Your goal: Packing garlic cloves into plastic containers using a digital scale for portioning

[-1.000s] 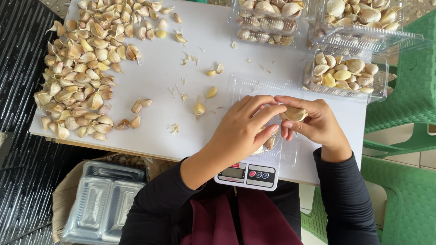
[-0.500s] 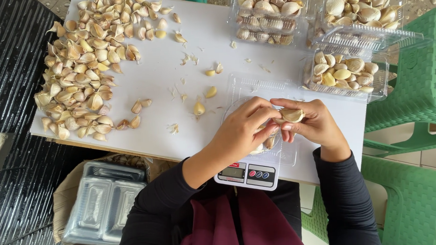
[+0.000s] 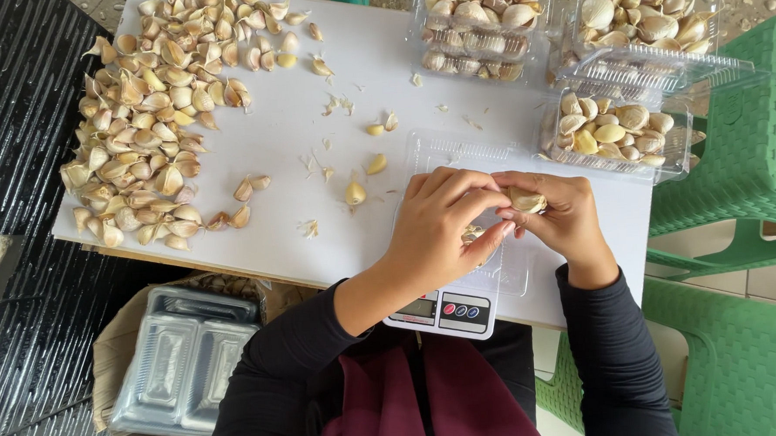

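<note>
Together, left hand (image 3: 445, 220), right hand (image 3: 558, 219), gripping garlic clove (image 3: 527, 201)

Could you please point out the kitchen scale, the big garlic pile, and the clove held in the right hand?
Scale (image 3: 449, 311), head view, on its front button panel.
Garlic pile (image 3: 144, 115), head view, on the pile's middle.
Clove (image 3: 527, 201), head view, on its papery skin above the right hand (image 3: 563, 223).
</note>
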